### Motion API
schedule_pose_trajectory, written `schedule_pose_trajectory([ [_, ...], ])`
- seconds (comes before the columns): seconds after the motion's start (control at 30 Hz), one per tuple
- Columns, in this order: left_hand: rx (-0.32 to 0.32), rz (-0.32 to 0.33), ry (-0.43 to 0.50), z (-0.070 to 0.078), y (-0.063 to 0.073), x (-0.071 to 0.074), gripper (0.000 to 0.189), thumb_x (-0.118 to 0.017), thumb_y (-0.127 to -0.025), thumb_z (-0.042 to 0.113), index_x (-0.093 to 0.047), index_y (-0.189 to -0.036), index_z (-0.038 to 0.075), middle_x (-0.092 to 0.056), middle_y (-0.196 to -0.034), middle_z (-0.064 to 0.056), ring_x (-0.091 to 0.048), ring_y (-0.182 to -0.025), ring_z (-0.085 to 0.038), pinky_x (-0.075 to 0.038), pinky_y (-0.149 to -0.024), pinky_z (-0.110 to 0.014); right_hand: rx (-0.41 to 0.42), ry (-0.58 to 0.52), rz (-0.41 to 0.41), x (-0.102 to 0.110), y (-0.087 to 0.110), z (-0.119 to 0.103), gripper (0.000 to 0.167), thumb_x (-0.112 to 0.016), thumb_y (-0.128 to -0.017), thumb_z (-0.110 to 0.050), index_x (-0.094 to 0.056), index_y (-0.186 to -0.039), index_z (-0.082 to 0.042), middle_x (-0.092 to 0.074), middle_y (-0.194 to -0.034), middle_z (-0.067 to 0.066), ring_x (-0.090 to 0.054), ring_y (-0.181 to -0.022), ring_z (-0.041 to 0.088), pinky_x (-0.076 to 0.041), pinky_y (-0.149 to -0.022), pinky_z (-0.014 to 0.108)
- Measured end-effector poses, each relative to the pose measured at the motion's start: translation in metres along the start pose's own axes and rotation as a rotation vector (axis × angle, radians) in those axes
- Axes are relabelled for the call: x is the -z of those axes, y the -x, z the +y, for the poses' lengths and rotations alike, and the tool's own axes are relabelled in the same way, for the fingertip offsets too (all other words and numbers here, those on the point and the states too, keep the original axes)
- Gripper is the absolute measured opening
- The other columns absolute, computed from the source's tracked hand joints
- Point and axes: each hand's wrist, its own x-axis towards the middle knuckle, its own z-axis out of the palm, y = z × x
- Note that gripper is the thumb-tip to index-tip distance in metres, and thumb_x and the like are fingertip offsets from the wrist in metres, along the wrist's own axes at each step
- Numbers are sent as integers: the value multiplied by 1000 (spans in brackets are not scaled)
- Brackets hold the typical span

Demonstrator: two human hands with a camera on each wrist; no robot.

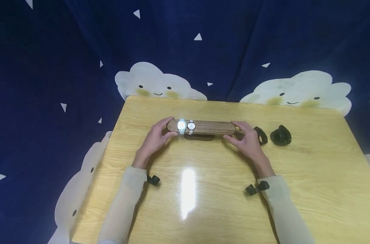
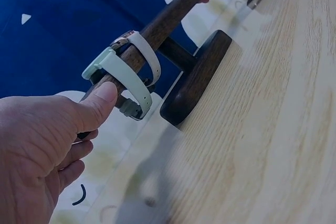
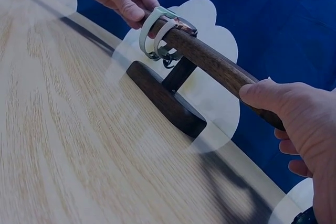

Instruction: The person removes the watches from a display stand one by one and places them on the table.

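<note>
A dark wooden watch stand (image 1: 213,127) has a long top bar on a short post over an oblong base (image 2: 197,80). Two watches hang round the bar toward its left end: a mint-green square watch (image 1: 181,125) and, just right of it, a round-faced watch with a pale strap (image 1: 191,126). My left hand (image 1: 156,137) grips the bar's left end, thumb in front, close beside the green watch. At the opposite end my right hand (image 1: 247,139) holds the bar between thumb and fingers. In the right wrist view the base (image 3: 165,98) is at the tabletop.
Two black curved objects (image 1: 281,135) lie on the light wooden table (image 1: 221,203), right of my right hand. Behind the table hangs a dark blue curtain (image 1: 172,40) with clouds and white triangles. Each sleeve cuff carries a small black wrist camera (image 1: 154,180).
</note>
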Motion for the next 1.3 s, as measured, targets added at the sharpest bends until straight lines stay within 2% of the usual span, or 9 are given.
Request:
schedule_pose_trajectory([
  [0.37,-27,30,-37,0,2,-2,72,-77,-94,35,-48,-156,14,-50,-159,-10,-44,-149,-27,-34,-125,-42,-23,2,-10,-2,2,0,64,-94,-77,-15,-68,-133,1,-69,-131,18,-63,-121,36,-50,-102,51],
  [0.67,-51,75,-47,-1,5,-4,73,-82,-91,33,-52,-153,10,-54,-155,-13,-48,-146,-29,-35,-124,-43,-44,14,-10,-2,4,0,65,-93,-79,-17,-67,-137,-5,-68,-134,16,-62,-124,36,-50,-104,54],
  [1.03,-47,202,-108,3,12,-10,72,-86,-89,32,-56,-148,5,-58,-149,-16,-54,-139,-34,-40,-121,-50,-44,16,-13,-1,4,0,64,-93,-79,-16,-67,-136,-3,-67,-135,17,-61,-126,37,-49,-104,54],
  [1.3,-70,302,-116,4,17,-16,67,-87,-88,29,-59,-144,4,-62,-142,-16,-59,-131,-34,-46,-115,-50,-33,8,-11,-2,1,-2,63,-93,-79,-15,-67,-135,-2,-68,-134,18,-61,-126,39,-50,-105,54],
])
